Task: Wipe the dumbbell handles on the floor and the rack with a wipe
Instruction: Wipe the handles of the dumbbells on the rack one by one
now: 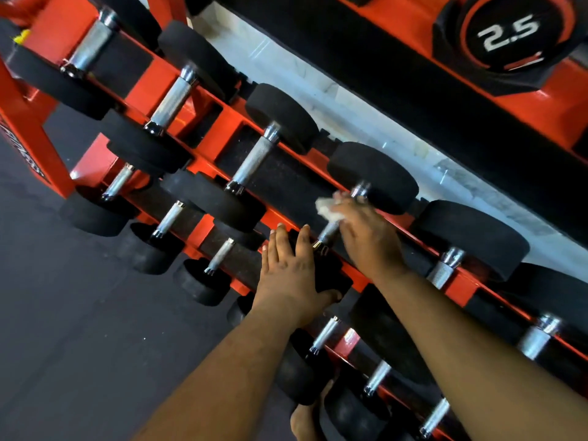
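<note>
Gripping a crumpled white wipe (326, 209) around the chrome handle (331, 230) of a black dumbbell (374, 176) on the upper tier of the orange rack (222, 122), the right hand (366, 237) curls its fingers over the bar, with the far head just beyond the knuckles and a short stretch of bare bar below the wipe. The left hand (292, 272) lies with straight fingers spread over the near head (331, 275) of the same dumbbell, thumb hooked under its lower edge. Neighbouring dumbbells sit close on both sides along the tier, so room along the rail is tight, and a lower tier of smaller dumbbells (219, 256) juts out beneath the forearms. Open dark floor (63, 313) lies to the left of the rack. A black and orange weight plate (509, 36) at the upper right reads "2.5". White lettering on the rack's left upright (19, 144) is too blurred to read. A pale strip of floor (366, 116) shows behind the upper tier. A bare foot (305, 418) shows at the bottom edge.
</note>
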`<state>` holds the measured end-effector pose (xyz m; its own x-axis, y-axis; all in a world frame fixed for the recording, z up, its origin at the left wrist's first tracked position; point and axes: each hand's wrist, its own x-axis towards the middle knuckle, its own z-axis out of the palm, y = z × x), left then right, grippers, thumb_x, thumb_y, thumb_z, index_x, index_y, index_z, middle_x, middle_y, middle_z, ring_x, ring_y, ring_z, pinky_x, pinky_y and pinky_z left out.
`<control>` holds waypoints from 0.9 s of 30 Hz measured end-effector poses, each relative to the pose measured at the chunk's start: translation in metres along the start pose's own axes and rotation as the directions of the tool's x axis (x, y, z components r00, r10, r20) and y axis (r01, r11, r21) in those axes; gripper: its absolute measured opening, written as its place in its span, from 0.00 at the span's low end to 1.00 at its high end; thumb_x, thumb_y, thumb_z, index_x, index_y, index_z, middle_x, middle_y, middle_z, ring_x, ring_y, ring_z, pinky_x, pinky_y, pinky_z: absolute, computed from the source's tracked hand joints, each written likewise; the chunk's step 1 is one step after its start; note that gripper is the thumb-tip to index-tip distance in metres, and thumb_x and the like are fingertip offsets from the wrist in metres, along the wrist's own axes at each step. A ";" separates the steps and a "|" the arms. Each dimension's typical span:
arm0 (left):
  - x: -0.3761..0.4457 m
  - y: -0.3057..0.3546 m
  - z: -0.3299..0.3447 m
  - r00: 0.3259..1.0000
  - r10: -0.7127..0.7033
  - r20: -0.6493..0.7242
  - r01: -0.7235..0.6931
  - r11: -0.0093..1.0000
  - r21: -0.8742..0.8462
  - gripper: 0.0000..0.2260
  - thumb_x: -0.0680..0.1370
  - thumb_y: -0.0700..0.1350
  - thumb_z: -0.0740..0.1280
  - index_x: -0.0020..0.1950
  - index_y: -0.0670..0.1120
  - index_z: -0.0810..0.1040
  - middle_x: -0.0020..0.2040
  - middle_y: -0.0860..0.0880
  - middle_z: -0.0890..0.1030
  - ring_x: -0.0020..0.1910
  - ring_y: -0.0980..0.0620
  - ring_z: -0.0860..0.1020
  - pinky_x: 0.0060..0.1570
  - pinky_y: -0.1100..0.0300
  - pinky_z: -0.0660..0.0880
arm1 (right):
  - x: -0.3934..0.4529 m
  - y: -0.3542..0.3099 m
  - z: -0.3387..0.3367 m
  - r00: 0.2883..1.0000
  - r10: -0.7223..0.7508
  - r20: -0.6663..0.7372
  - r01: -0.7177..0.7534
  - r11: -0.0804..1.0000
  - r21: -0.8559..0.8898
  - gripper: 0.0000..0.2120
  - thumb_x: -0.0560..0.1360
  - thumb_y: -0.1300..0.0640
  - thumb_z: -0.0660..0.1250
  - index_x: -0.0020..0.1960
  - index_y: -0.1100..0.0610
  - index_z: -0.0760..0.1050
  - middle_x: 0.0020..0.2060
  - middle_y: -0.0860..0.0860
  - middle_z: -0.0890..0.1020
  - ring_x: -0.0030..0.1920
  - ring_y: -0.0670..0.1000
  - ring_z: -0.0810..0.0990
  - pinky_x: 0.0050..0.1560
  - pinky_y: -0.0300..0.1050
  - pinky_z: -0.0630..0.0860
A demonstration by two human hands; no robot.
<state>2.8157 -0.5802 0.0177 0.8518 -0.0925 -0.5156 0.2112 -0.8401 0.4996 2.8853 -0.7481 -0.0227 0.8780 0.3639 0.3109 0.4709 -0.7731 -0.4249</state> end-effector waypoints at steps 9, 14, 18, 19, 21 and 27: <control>0.000 -0.001 0.000 1.000 0.007 0.005 -0.007 1.000 -0.015 0.56 0.70 0.63 0.76 0.82 0.53 0.39 0.81 0.41 0.34 0.81 0.42 0.34 0.79 0.48 0.36 | -0.016 0.036 -0.016 0.792 -0.289 0.538 0.502 0.809 -0.304 0.33 0.76 0.64 0.66 0.79 0.51 0.63 0.79 0.48 0.64 0.81 0.52 0.55 0.78 0.66 0.52; 0.000 -0.002 0.002 1.000 0.009 0.000 -0.009 1.000 -0.006 0.56 0.70 0.64 0.76 0.82 0.53 0.39 0.82 0.40 0.35 0.81 0.42 0.34 0.80 0.47 0.38 | -0.011 0.008 0.002 0.822 -0.214 0.527 0.438 0.829 -0.347 0.26 0.76 0.62 0.58 0.74 0.54 0.72 0.73 0.52 0.73 0.78 0.55 0.62 0.76 0.65 0.58; 0.000 -0.003 0.001 1.000 0.008 -0.006 -0.008 1.000 -0.011 0.56 0.69 0.64 0.76 0.82 0.53 0.40 0.82 0.40 0.36 0.81 0.42 0.35 0.80 0.46 0.39 | -0.019 0.019 -0.008 0.702 -0.391 0.596 0.589 0.788 -0.177 0.26 0.75 0.62 0.58 0.72 0.57 0.74 0.72 0.51 0.74 0.76 0.54 0.67 0.74 0.66 0.64; 0.000 -0.003 0.001 1.000 0.009 -0.007 -0.009 1.000 -0.009 0.56 0.69 0.64 0.76 0.82 0.54 0.40 0.82 0.40 0.35 0.81 0.42 0.35 0.80 0.46 0.39 | -0.021 0.024 -0.011 0.715 -0.391 0.579 0.588 0.784 -0.197 0.26 0.76 0.62 0.58 0.73 0.57 0.72 0.74 0.51 0.72 0.77 0.54 0.65 0.74 0.65 0.63; 0.000 -0.003 0.002 1.000 0.008 -0.008 -0.008 1.000 -0.005 0.56 0.70 0.64 0.76 0.82 0.54 0.40 0.82 0.40 0.35 0.81 0.41 0.34 0.80 0.46 0.38 | -0.023 0.029 -0.015 0.810 -0.273 0.519 0.490 0.801 -0.343 0.29 0.78 0.63 0.56 0.79 0.57 0.63 0.79 0.54 0.63 0.80 0.55 0.58 0.76 0.63 0.59; -0.001 -0.003 0.000 1.000 0.009 -0.005 -0.009 1.000 0.000 0.55 0.70 0.64 0.76 0.83 0.54 0.40 0.82 0.41 0.35 0.81 0.42 0.35 0.80 0.47 0.38 | -0.014 -0.005 0.005 0.934 0.123 0.335 0.090 0.827 -0.554 0.30 0.80 0.59 0.55 0.81 0.57 0.56 0.81 0.54 0.57 0.81 0.54 0.51 0.75 0.58 0.57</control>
<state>2.8140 -0.5777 0.0167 0.8561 -0.0972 -0.5076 0.2037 -0.8391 0.5044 2.8709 -0.7468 -0.0289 0.9069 0.4187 -0.0462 0.4208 -0.8951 0.1476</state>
